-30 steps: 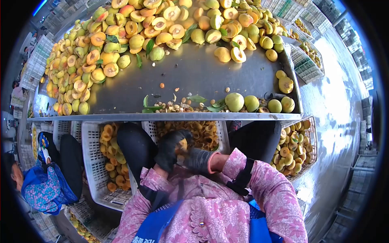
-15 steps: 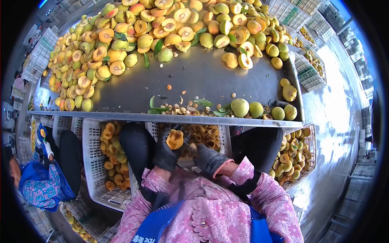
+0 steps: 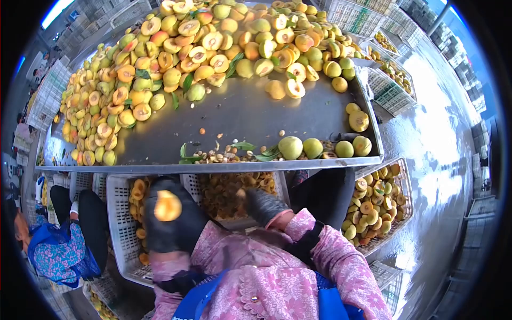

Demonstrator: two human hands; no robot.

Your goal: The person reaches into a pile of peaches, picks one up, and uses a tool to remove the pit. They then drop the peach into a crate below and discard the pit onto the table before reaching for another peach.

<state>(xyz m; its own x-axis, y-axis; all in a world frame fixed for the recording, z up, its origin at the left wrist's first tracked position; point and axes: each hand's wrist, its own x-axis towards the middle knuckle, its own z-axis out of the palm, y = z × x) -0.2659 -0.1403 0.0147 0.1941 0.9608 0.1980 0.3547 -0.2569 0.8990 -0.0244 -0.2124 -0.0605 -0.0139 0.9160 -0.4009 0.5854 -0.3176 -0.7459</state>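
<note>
- White characters show on the blue strap (image 3: 201, 298) nearest the left arm, but the picture's bottom edge cuts them off and I can't read them.
- I have the peach half (image 3: 168, 206) on the near side of the steel table (image 3: 213, 117), below the left part of its front edge.
- Its broad orange face is turned up at my camera; the long axis seems to run roughly toward the steel table, though motion blur makes that a fair guess.
- My left hand (image 3: 164, 226), in a dark glove, has hold of that peach half; I can't tell how far its blurred fingers are open.
- My right hand (image 3: 261, 207), in a dark grey glove, is partly curled below the steel table's front edge. Something small and brownish shows at its fingertips, too blurred to name.
- Whole peaches (image 3: 290, 148) sit along the steel table's front edge, toward its right end.
- Peach pieces fill the middle crate (image 3: 190, 185), just under the steel table's front edge.
</note>
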